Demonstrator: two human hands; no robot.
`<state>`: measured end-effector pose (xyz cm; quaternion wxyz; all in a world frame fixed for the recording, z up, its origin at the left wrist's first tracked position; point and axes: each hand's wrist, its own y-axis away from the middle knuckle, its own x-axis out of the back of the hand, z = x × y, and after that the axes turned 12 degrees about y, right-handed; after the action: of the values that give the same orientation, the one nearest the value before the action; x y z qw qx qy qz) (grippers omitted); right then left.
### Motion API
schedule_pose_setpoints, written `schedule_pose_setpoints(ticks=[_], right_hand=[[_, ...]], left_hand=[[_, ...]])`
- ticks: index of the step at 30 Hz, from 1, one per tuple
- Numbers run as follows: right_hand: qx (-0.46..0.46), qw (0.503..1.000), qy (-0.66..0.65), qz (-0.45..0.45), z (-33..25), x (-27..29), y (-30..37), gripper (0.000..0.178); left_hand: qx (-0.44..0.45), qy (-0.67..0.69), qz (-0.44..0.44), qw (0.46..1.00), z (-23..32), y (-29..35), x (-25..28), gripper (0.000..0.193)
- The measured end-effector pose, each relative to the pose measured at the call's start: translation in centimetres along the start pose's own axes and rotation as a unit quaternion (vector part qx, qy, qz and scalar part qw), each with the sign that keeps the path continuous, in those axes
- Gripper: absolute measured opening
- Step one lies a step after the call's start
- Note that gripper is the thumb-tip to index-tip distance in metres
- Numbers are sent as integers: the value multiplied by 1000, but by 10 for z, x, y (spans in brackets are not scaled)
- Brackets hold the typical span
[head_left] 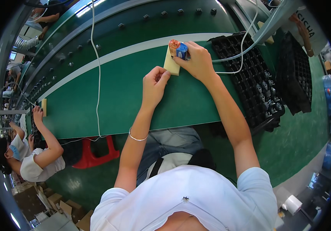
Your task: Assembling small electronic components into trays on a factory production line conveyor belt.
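In the head view, the person's right hand (197,57) grasps a small orange-and-blue printed container (177,47), fingers round its right side, at the far end of a pale yellow block (170,63); whether the container rests on that block or is held just above it, I cannot tell. The left hand (154,84) has its fingers curled and its thumb and fingertips drawn together at the block's near end; whether they pinch the block itself or some small part hidden in them does not show. Block and hands are over the far part of a green worktop (127,92), near its pale border. If the right hand's hold loosened or met the container off-centre, it could tip or slip; if the left fingers do not steady the block, a sideways push could slide or turn it. A thin white cable (241,54) and a grey hose (234,58) run in from the right toward the right wrist, so a wide sweep of that arm could snag them. Just beyond that forearm, a black cell tray (227,46) carries small metallic parts (267,98) toward its near end; an elbow swung outward could knock the tray and jostle them out of their cells.
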<state>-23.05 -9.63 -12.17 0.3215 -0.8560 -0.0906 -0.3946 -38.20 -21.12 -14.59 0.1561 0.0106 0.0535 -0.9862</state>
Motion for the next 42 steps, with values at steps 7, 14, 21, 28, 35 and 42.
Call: schedule_pose_setpoints(ticks=[7,14,21,28,35,42], right_hand=[[-4,999,43,-27,6,-9,-4,39],[-58,998,8,7,8,-4,-12,38],[21,1000,11,-19,3,-3,-1,35],[17,1000,-10,-11,2,-1,0,33],[21,1000,-3,4,5,-4,0,34],[22,1000,-3,4,7,-6,0,37]], left_hand=[[8,-40,-19,999,-2,2,3,16],[-14,-23,8,1000,0,1,2,18],[-13,-23,8,1000,-1,1,2,18],[-9,-15,-2,1000,-3,1,-1,16],[-6,-18,1,1000,-3,0,0,16],[-2,-16,-7,1000,-1,0,-2,16]])
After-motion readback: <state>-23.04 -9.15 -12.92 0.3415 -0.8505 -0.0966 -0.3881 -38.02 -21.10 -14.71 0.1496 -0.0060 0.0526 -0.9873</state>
